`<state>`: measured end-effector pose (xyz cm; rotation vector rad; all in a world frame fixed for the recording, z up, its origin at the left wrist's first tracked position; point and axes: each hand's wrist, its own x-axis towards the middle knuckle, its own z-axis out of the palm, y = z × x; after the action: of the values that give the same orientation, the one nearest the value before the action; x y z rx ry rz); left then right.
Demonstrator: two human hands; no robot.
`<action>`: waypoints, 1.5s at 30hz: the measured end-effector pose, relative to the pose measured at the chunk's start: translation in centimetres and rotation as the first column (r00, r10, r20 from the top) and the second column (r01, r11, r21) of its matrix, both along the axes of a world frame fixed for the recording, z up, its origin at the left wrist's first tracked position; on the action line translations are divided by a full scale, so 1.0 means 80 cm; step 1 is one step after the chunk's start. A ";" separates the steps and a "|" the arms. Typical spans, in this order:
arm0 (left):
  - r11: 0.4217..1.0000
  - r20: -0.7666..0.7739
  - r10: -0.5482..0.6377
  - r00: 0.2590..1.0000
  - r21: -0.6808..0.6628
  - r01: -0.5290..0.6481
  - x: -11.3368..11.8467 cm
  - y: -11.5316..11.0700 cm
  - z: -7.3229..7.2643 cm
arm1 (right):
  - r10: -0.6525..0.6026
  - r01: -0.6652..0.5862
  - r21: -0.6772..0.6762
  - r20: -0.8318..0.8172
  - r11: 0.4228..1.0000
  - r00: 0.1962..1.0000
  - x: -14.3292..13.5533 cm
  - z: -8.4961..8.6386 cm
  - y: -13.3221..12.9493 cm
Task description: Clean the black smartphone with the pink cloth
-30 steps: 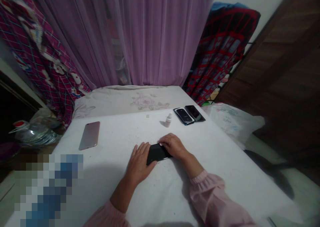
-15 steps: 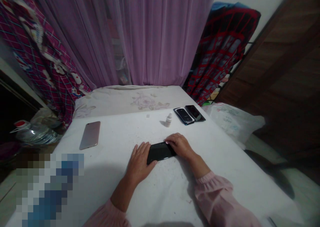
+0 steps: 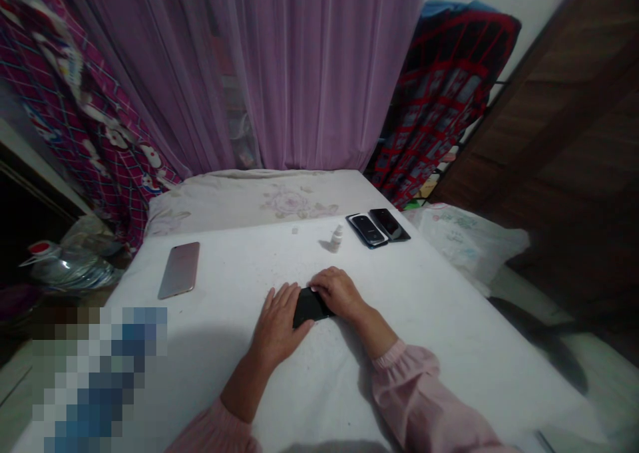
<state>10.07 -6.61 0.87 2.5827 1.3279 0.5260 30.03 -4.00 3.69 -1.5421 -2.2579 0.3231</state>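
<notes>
Black slab (image 3: 309,307), phone-like, glossy: lower centre of the frame, flat on the white cloth (image 3: 429,360), both ends covered by hands, only a middle stretch visible

Left hand (image 3: 278,321), lower centre: part-open, laid over the slab's left end, fingers close together towards the far edge, thumb apart at the near edge; seemingly holding the slab in place; unaltered since half a second ago

Right hand (image 3: 339,295), just right of centre: fingers bent and drawn together, tips down on the slab; anything tucked beneath them not to be told

Change: right hand shifted leftward since half a second ago, after a shift rightward over the half second before; now nearer to the left hand, with less of the black face exposed; slab apparently unmoved

Bearing on the work, by judgement: a to-and-fro pass along the slab's face under the right hand, with steadying from the left; no lift, no change of grip

Also on the cloth, all unmoved: small white bottle (image 3: 336,239), upright, centre right, beyond the hands; white-edged dark phone (image 3: 368,230) and second dark phone (image 3: 390,225), side by side, right of the bottle; rose-coloured phone (image 3: 180,271), face hidden, left of the frame, well apart from the hands
</notes>
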 end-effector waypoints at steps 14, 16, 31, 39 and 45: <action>0.988 0.090 0.132 0.987 0.065 -0.138 0.007 -0.004 0.006 | -0.434 0.447 0.039 -0.175 0.894 0.884 0.059 -0.005 -0.036; 0.974 0.087 0.201 0.976 0.087 -0.208 0.008 -0.004 0.010 | -0.501 0.511 0.000 -0.201 0.859 0.842 0.056 -0.010 -0.048; 0.992 0.036 0.093 0.995 0.076 -0.096 0.019 -0.038 0.025 | -0.352 0.337 -0.136 -0.114 0.932 0.929 -0.011 0.002 0.010; 0.990 0.036 -0.136 0.990 0.047 0.134 0.012 -0.020 0.016 | -0.184 0.164 -0.188 -0.094 0.968 0.978 -0.027 0.020 0.041; 0.996 -0.048 -0.084 0.995 0.000 0.084 -0.027 0.036 0.013 | -0.180 0.178 -0.181 0.004 0.967 0.984 -0.042 0.024 0.025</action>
<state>7.94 -3.76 1.94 2.6549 1.2273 0.4544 26.69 -1.96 5.64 -1.8158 -2.1093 0.4958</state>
